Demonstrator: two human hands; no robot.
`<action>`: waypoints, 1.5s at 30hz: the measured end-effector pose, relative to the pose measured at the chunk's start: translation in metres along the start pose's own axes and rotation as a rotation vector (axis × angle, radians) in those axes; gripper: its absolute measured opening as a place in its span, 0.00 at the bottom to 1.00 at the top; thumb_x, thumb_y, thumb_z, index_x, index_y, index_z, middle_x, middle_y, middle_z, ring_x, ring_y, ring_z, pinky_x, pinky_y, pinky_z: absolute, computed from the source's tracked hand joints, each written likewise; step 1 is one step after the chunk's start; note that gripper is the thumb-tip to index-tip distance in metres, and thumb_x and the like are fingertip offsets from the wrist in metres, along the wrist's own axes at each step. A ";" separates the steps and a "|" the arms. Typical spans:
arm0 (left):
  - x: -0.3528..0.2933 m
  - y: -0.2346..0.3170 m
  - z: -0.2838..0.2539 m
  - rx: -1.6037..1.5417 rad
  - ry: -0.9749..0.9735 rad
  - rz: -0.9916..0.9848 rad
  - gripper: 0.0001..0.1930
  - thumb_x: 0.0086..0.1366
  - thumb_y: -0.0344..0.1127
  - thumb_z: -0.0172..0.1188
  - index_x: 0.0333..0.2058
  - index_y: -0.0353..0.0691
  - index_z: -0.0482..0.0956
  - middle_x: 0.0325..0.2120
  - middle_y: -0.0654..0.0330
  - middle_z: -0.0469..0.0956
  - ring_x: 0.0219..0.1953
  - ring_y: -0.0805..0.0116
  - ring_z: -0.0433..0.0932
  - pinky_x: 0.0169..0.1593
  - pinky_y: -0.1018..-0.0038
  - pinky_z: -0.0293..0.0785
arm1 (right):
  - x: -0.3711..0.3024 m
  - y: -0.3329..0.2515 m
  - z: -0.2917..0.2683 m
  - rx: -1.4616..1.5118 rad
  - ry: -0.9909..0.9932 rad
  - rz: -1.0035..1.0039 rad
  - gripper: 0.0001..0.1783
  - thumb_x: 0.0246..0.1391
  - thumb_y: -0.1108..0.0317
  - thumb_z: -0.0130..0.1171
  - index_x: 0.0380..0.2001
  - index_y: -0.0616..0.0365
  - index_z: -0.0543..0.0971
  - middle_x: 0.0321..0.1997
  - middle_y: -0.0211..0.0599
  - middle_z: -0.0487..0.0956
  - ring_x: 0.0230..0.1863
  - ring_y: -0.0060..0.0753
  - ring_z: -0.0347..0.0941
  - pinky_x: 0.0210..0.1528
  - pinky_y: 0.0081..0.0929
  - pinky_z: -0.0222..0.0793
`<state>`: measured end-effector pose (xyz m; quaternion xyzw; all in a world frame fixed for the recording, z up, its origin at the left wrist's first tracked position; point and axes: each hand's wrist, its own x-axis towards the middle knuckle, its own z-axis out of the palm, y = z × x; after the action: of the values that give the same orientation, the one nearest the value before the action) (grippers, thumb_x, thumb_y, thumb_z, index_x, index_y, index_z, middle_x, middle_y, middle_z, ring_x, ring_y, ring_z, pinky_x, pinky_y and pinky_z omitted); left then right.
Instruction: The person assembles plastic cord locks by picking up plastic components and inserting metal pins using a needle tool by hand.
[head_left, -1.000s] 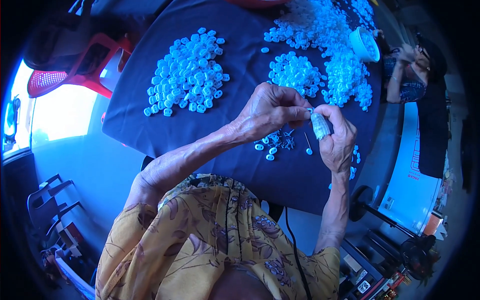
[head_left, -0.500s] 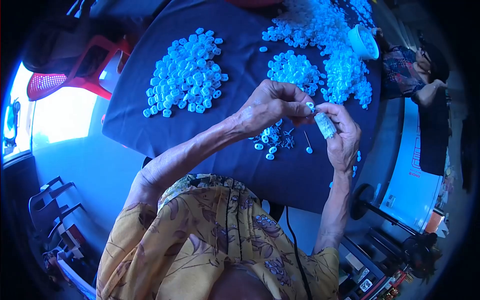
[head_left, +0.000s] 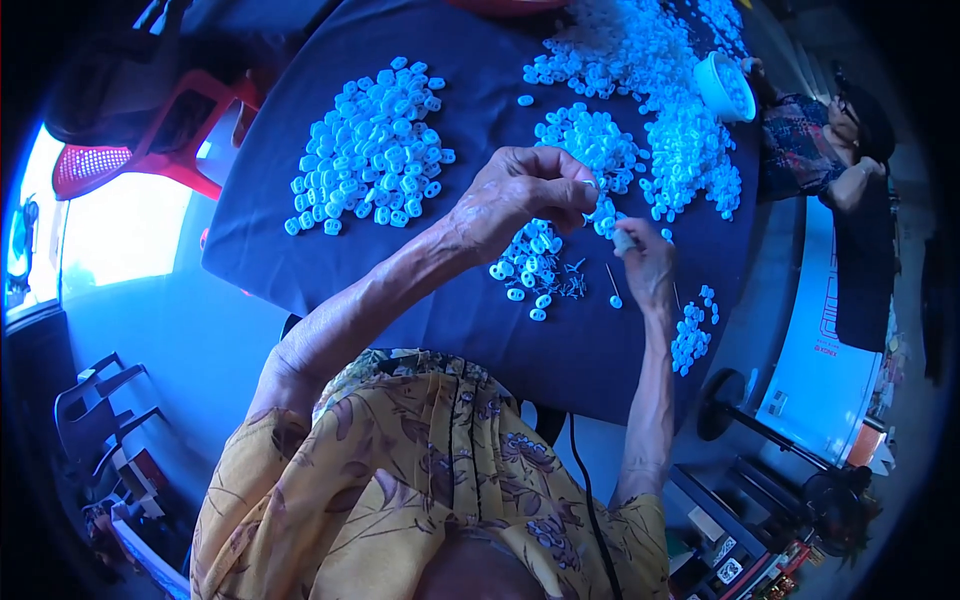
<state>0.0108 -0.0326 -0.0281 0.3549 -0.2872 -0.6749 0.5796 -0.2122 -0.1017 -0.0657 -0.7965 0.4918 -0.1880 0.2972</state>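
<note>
My left hand [head_left: 525, 200] is closed in a pinch above the table, with a small white plastic piece [head_left: 591, 184] at its fingertips. To its right, my right hand [head_left: 648, 262] is smeared by motion, its fingers curled together. A pale wrapping [head_left: 624, 241] shows at that hand's thumb; anything else in its grip cannot be made out. Below my hands lie a little group of oval, two-holed white pieces [head_left: 530, 262] and several tiny dark slivers [head_left: 572, 281]. A thin pin-like rod with a white end piece [head_left: 615, 300] rests beside them.
A dark cloth-covered table [head_left: 480, 130] carries a pile of white two-holed pieces [head_left: 370, 150] at left and heaps of smaller ones [head_left: 690, 150] at far right. Another small group [head_left: 690, 340] lies near the right edge. A person [head_left: 815, 145] sits beyond a white tub [head_left: 725, 87]. A red chair [head_left: 170, 145] stands left.
My hands have come apart. The left moved slightly left and up with a white piece; the right drew down and slightly left, uncovering the small group near the right edge.
</note>
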 end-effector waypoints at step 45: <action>-0.010 0.005 0.019 -0.096 0.024 0.141 0.07 0.53 0.32 0.58 0.27 0.34 0.74 0.23 0.61 0.75 0.28 0.77 0.72 0.36 0.81 0.68 | 0.009 -0.118 -0.018 0.093 0.222 -0.435 0.13 0.41 0.78 0.48 0.33 0.61 0.75 0.29 0.36 0.76 0.31 0.29 0.73 0.35 0.23 0.67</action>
<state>-0.0009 -0.0240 -0.0112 0.3134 -0.2718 -0.6412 0.6455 -0.1397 -0.0751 0.0253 -0.8435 0.3292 -0.3566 0.2303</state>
